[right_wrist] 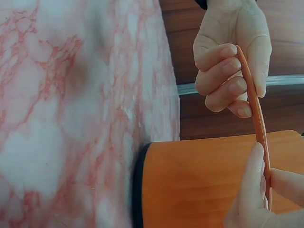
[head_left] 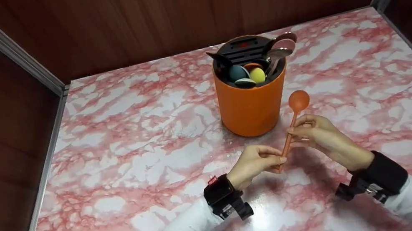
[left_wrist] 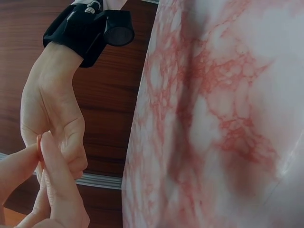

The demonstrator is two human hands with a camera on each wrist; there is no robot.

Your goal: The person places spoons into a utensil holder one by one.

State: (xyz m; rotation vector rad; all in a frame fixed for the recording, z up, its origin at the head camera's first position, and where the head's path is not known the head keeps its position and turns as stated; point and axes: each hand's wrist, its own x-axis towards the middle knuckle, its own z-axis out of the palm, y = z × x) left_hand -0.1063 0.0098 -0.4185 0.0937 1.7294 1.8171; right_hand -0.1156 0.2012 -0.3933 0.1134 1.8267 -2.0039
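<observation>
Here the orange spoon (head_left: 294,119) sits just right of centre in the head view, below the orange utensil holder (head_left: 251,103), bowl up; the left hand (head_left: 254,163) pinches its handle end, the right hand (head_left: 317,134) pinches mid-handle; to do this well, I'd keep both pinches firm and the bowl steady over the marble table (head_left: 131,145), clear of the holder's rim

A marble-look table boxed in by dark wood.

The tabletop (head_left: 131,145) is white veined with pink-red, glossy, with a bright glare of light near the front edge. Dark wood-grain panels (head_left: 170,11) rise on three sides, joined by grey metal corner strips (head_left: 7,48).
</observation>
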